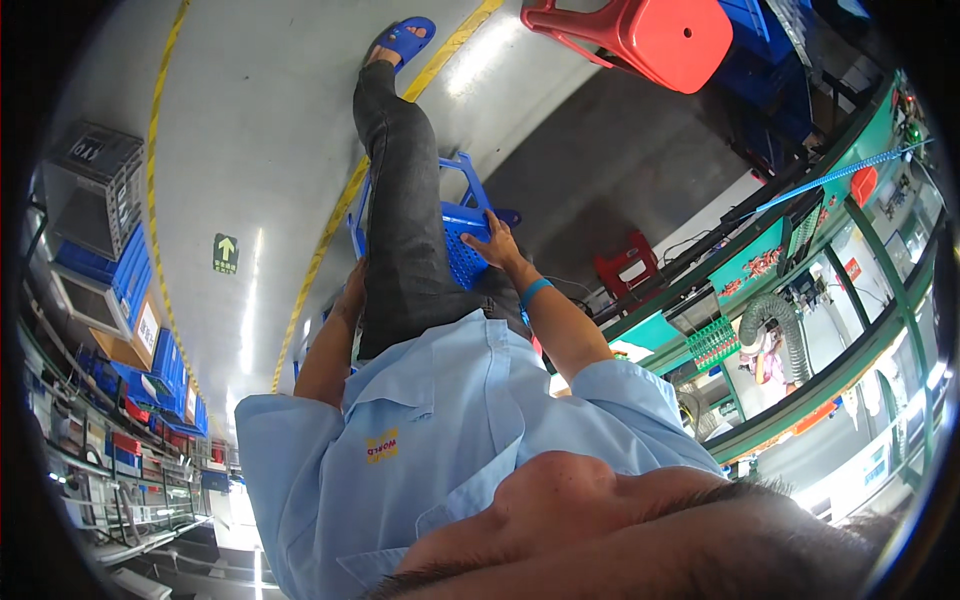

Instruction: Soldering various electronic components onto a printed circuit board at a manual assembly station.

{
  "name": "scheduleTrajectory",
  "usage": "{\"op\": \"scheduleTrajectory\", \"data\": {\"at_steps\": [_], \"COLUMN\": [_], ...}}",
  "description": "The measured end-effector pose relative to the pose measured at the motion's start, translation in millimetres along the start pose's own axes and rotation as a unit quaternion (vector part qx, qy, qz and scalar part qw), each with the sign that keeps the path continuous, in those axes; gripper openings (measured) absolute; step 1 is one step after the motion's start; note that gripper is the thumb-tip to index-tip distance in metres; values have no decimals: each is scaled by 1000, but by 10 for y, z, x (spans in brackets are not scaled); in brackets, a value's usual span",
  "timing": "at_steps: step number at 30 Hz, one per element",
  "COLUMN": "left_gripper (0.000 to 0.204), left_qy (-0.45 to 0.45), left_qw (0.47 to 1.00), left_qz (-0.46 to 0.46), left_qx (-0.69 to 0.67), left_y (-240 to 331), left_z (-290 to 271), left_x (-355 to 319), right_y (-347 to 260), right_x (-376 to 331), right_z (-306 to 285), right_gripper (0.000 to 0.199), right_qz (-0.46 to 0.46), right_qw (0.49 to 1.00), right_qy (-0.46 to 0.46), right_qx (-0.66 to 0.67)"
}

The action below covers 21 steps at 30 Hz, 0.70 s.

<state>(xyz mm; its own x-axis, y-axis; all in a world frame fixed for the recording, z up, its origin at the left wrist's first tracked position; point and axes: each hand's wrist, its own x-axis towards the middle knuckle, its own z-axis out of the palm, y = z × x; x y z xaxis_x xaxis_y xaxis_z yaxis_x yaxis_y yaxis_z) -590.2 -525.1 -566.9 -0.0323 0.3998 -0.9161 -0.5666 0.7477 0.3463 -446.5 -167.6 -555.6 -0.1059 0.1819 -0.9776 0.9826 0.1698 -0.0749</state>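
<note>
A blue plastic stool (pixel 466 262) with a perforated top stands beneath me, partly covered by my leg in dark grey jeans. My right hand (pixel 492 246) grips its right edge, with the thumb spread over the top and the fingers along the rim; a blue band circles that wrist. On the other side of the leg, my left hand (pixel 352 292) reaches down next to the stool. Its fingers are hidden behind the thigh, so its hold cannot be made out.
A red plastic stool (pixel 680 42) stands ahead to the right. The green-framed workbench (pixel 700 290) runs along the right, with a grey flexible duct (pixel 775 325) and a blue coiled hose (pixel 840 178). Blue crates (pixel 130 275) line the left. Yellow tape (pixel 335 215) marks the floor.
</note>
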Motion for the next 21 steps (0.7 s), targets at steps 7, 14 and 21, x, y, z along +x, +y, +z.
{"op": "scheduleTrajectory", "data": {"at_steps": [7, 14, 21], "left_gripper": [55, 56, 56], "left_qy": [19, -6, -3], "left_qw": [971, 986, 996], "left_qz": [-57, 152, 6], "left_qx": [-233, 64, -93], "left_y": [231, -74, 263], "left_z": [100, 93, 133], "left_x": [-120, 96, 117], "right_y": [98, 122, 96], "right_x": [-10, -18, -16], "right_z": [-38, -73, -202], "right_gripper": [110, 112, 116], "right_qz": [-9, -29, 2], "right_qw": [1000, 1000, 1000], "right_qy": [-8, 2, -11], "right_qx": [8, 2, -7]}}
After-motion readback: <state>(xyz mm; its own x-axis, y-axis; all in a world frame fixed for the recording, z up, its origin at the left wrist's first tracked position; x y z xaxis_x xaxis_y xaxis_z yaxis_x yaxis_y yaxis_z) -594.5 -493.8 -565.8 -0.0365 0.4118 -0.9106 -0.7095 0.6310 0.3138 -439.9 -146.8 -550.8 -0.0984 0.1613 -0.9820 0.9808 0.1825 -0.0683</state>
